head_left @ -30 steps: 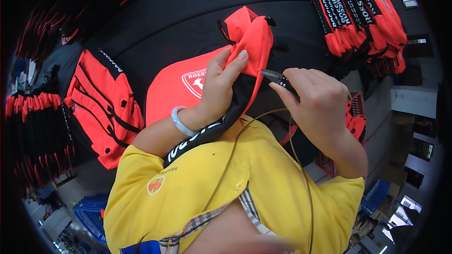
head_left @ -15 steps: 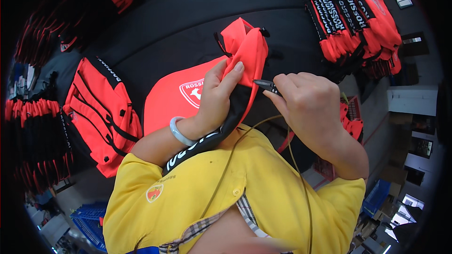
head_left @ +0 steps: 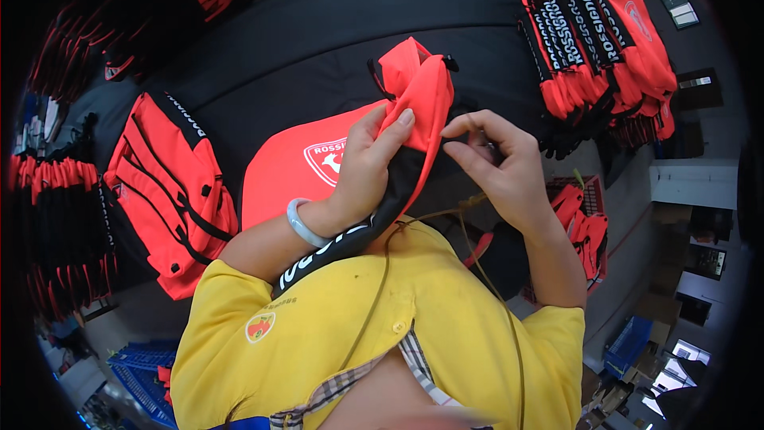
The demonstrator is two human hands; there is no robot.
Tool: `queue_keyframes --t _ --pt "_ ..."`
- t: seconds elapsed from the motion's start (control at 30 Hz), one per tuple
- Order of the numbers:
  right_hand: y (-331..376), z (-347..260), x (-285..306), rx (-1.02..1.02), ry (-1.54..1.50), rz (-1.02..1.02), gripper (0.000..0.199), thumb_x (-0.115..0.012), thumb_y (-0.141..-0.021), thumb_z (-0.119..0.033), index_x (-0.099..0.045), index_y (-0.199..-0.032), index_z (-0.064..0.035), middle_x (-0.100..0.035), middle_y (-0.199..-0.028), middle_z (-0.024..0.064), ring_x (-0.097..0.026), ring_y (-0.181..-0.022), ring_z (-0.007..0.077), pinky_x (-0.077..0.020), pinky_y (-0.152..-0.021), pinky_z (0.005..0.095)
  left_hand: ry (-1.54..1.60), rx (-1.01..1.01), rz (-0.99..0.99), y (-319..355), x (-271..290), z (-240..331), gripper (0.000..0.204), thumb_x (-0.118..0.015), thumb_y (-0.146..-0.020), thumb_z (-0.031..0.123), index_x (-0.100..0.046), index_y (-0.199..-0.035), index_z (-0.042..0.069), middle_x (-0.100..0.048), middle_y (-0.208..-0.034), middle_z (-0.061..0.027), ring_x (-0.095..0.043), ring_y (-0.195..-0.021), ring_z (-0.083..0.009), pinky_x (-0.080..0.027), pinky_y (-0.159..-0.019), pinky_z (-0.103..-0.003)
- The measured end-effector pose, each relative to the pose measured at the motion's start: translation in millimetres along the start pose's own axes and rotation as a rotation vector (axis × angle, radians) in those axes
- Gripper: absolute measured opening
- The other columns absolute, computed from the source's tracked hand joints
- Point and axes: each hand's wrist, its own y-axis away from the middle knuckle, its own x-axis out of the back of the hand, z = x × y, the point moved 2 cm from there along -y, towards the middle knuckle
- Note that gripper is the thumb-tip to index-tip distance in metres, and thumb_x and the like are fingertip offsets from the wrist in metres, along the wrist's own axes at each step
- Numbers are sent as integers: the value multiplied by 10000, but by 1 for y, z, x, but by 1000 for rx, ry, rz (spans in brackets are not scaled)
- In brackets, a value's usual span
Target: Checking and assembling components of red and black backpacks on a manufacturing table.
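Single head-worn fisheye view looks steeply down, close above the hands (head_left: 430, 167).

Orange bag (head_left: 414, 103): woven synthetic cloth, smooth, faint sheen; black cloth band along one edge. Surface (head_left: 318, 56): covered in matt black cloth, slightly creased. Bracelet (head_left: 302, 224): pale, glossy, stone- or glass-like, worn at the left hand (head_left: 366, 167). Shirt (head_left: 446, 334): matt yellow cotton-like cloth. Stacked bags (head_left: 605, 40): the same orange cloth, black webbing straps. Crate (head_left: 139, 370): blue hard plastic.

Two hands (head_left: 374, 171), one bracelet (head_left: 305, 224), one blue crate (head_left: 629, 344).
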Motion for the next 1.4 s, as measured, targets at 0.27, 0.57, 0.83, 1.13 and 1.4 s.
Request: queue_keyframes --t 0.27,0.57,0.83,1.13,1.4 --pt "-12 5 -10 181 355 -83 33 -623 -871 1 -604 -868 28 -569 -728 -15 -471 -652 53 -381 -592 209 -162 -16 12 1 -2 3 239 -614 -934 229 -625 -962 -8 -626 -869 -2 -531 -808 -36 -426 -730 -202" --pt "14 2 16 30 357 -135 213 -677 -877 -198 -584 -878 -7 -534 -635 52 -507 -550 95 -421 -539 257 -145 25 25 -3 3 6 246 -627 -924 248 -627 -951 4 -608 -848 18 -510 -795 -31 -414 -729 -198" --pt "16 5 7 287 487 152 224 -738 -817 -172 -601 -930 -36 -611 -695 71 -629 -593 185 -490 -567 269 -54 103 53 -3 2 6 263 -630 -922 249 -624 -994 -3 -641 -897 -8 -573 -818 -47 -449 -739 -193" --pt "0 10 -1 162 171 -93 251 -554 -769 55 -602 -1007 -8 -470 -617 5 -415 -562 36 -341 -538 211 105 84 68 0 5 -2 244 -597 -948 197 -607 -1083 -6 -660 -968 -33 -614 -861 -61 -481 -756 -188" --pt "-3 14 -8 32 200 -318 258 -540 -743 41 -541 -992 -26 -495 -639 43 -505 -588 106 -411 -580 257 115 160 -2 2 8 -12 266 -600 -947 206 -604 -1107 -7 -663 -965 -26 -620 -836 -58 -488 -732 -184"
